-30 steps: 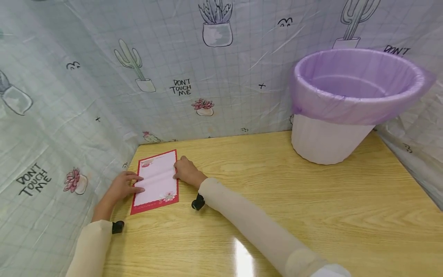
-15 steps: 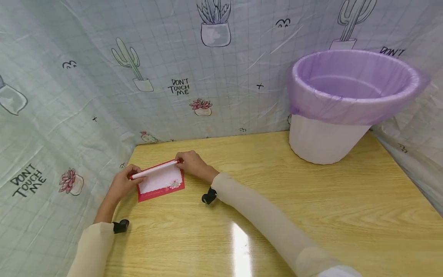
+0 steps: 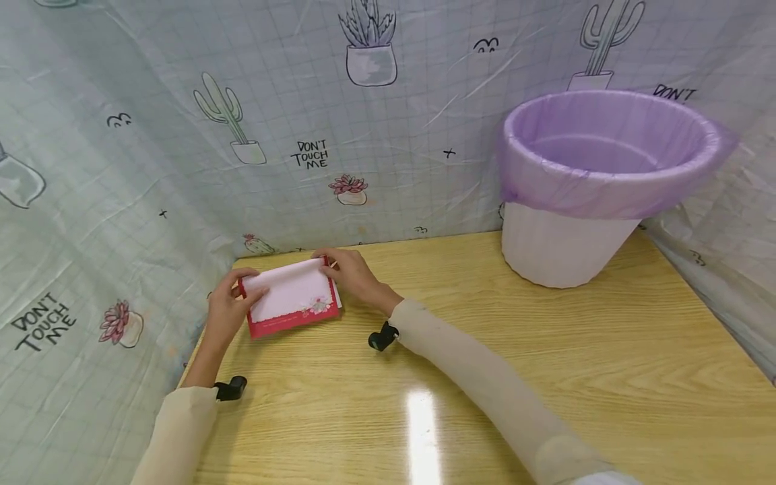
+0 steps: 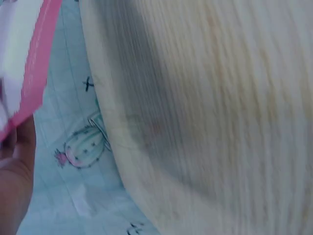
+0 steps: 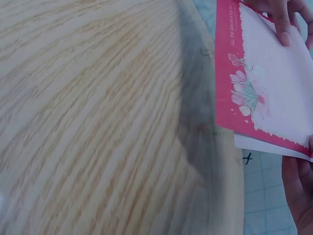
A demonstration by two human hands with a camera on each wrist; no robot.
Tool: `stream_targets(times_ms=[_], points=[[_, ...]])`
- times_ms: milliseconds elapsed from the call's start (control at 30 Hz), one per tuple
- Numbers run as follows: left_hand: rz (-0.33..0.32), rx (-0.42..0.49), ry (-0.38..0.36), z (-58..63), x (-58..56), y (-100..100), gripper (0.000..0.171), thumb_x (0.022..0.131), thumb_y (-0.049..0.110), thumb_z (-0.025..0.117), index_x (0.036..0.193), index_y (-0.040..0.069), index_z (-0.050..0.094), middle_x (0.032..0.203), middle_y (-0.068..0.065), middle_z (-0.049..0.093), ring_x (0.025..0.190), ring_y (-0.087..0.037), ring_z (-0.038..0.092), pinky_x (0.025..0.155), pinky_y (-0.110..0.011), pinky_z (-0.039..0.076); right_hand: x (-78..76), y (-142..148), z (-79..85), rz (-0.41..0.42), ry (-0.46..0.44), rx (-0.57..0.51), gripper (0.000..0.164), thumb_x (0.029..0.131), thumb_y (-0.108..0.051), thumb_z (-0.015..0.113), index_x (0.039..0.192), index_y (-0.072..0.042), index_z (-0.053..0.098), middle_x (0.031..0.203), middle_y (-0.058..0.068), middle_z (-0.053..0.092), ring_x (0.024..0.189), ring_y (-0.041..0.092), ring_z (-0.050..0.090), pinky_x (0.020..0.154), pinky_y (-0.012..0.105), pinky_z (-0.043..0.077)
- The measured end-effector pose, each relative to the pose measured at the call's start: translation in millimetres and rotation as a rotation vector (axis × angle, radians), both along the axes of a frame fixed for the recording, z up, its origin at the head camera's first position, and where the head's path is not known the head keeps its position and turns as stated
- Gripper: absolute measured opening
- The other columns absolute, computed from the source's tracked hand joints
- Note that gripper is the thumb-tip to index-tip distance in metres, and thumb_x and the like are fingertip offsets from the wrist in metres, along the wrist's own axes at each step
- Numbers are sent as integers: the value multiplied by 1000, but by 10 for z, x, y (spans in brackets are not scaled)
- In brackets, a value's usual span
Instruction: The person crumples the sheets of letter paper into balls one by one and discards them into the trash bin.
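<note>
A sheet of letter paper [image 3: 291,293], pink-white with a red border and a printed flower at one corner, is bent back along its top edge. My left hand [image 3: 229,306] pinches its left end, thumb on the front face. At the opposite end my right hand [image 3: 351,273] pinches the top corner between thumb and fingers. Behind the front face a white edge of the back layer shows in the right wrist view, below the red border of the paper [image 5: 266,83]. In the left wrist view only a strip of the paper [image 4: 36,63] and part of the left hand [image 4: 17,171] appear.
A white bin [image 3: 560,249] lined with a purple bag [image 3: 606,195] stands at the back right of the wooden table [image 3: 485,337]. A cactus-print sheet [image 3: 424,101] hangs behind the table and along its left side. Both wrists carry small black cameras.
The paper lay flat with a hand at each side. Its far part was then rolled toward me, and now it is folded back and held up by both hands.
</note>
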State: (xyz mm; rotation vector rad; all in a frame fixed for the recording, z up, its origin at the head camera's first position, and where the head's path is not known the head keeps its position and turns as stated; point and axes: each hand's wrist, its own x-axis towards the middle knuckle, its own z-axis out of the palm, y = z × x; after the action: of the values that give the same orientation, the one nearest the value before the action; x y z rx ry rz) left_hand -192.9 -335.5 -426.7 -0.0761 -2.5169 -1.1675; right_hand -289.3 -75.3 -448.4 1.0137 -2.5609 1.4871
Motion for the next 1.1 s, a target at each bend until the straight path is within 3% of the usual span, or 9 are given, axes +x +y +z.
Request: stream_targets(times_ms=[133,233,400,533,800,1100], points=[[65,-104,133,4,-46,155,33,84,1,82,114,-1,67,115,-19,64,99,-26,57,81,-6,41,-1,66,35,-17,-15,-30,32,100,-15,66,132,-14,69,110,4,70,85,11,70,68,16,56],[87,-164,224,-8,-95,247,32,80,-1,84,108,-2,69,109,-20,65,91,-27,52,77,-20,38,10,101,66,-44,-15,-34,32,99,-17,67,131,-15,71,110,4,72,83,8,70,64,15,55],[90,-160,319,2,-162,383,29,77,-4,86,100,-4,68,105,-25,62,90,-35,51,77,-32,35,47,149,141,-96,11,-76,27,96,-19,73,122,-12,76,108,6,76,79,8,70,58,15,54],[104,-135,338,25,-194,480,25,77,-7,85,95,-6,68,102,-26,62,98,-41,54,80,-35,37,74,180,182,-113,42,-116,22,94,-19,75,113,-9,78,96,6,76,73,9,69,55,15,53],[139,-113,323,35,-260,623,16,79,-9,81,90,-4,70,99,-25,59,96,-41,55,80,-43,41,139,236,281,-102,84,-144,8,96,-14,73,101,-8,76,83,5,72,62,12,68,51,14,53],[101,-114,326,101,-240,819,26,78,5,89,94,-6,72,102,-25,59,96,-42,54,78,-41,40,75,320,404,-212,165,-101,7,95,-11,73,89,-9,72,84,4,72,58,7,67,51,12,50]])
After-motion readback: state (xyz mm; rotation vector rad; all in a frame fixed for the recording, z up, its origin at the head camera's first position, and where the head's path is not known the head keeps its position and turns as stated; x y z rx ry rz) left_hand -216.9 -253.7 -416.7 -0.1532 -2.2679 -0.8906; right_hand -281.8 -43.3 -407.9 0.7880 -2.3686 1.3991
